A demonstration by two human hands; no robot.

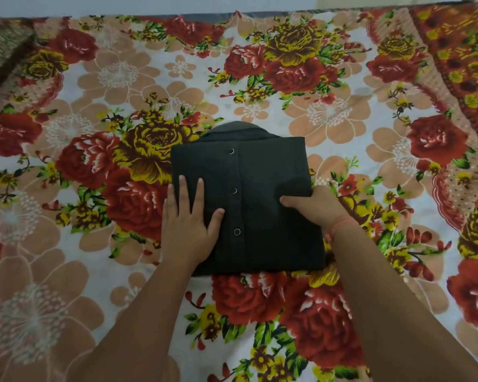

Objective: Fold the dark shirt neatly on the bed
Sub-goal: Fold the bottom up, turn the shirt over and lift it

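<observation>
The dark shirt (262, 172) lies folded into a compact rectangle in the middle of the bed, collar at the far end and a row of three snap buttons running down its front. My left hand (189, 219) rests flat on the shirt's left side, fingers spread. My right hand (309, 206) holds the shirt's right edge, thumb on top of the cloth and fingers tucked under the edge, hidden from view.
The bed is covered by a floral bedsheet (94, 111) with red, yellow and peach flowers. A patterned brown pillow or cushion (0, 48) sits at the far left corner. A pale wall runs along the bed's far edge.
</observation>
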